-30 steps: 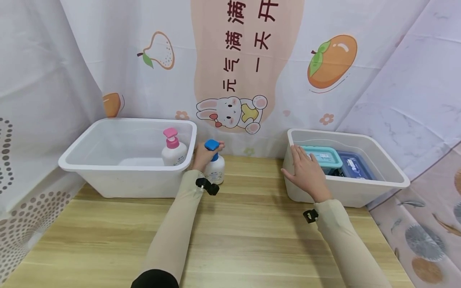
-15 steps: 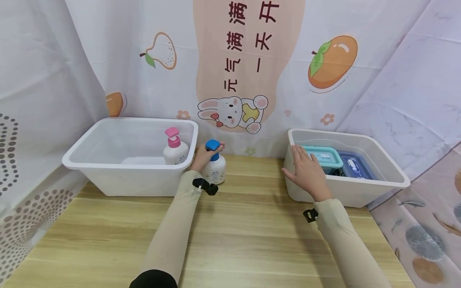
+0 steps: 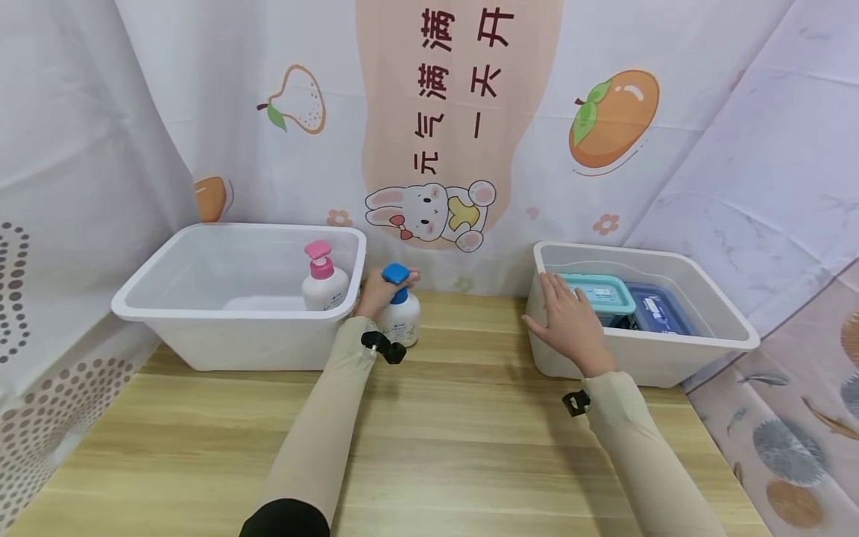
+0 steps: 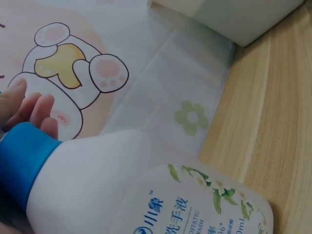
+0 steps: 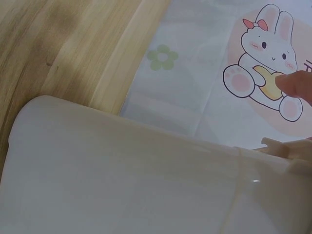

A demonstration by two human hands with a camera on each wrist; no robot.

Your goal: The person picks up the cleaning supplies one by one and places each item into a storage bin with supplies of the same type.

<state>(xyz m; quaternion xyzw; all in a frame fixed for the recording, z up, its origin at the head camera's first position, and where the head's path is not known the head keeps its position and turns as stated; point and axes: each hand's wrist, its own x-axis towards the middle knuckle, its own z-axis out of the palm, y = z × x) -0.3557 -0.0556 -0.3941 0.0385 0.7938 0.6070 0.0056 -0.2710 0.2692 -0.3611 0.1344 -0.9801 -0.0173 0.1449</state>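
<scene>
My left hand [image 3: 377, 293] grips a white hand wash bottle [image 3: 403, 321] at its neck, under the blue pump head. The bottle stands on the table just right of the left white bin [image 3: 235, 314]. Its blue collar [image 4: 29, 161] and printed label [image 4: 195, 209] fill the lower left wrist view, with fingertips [image 4: 44, 105] curled behind the collar. My right hand [image 3: 570, 324] lies over the near left corner of the right white bin [image 3: 671, 350], fingers straight along its rim. In the right wrist view the bin's side [image 5: 122, 170] shows, with the thumb [image 5: 295, 85] held out.
Inside the left bin stands a second white pump bottle [image 3: 325, 287] with a pink head. A teal-lidded box [image 3: 600, 292] and a dark blue box [image 3: 658, 309] sit in the right bin. Behind the wooden table [image 3: 456, 447] hangs a printed curtain [image 3: 463, 216].
Both hands keep their places on the bottle and the bin rim. Only the head view shifts slightly.
</scene>
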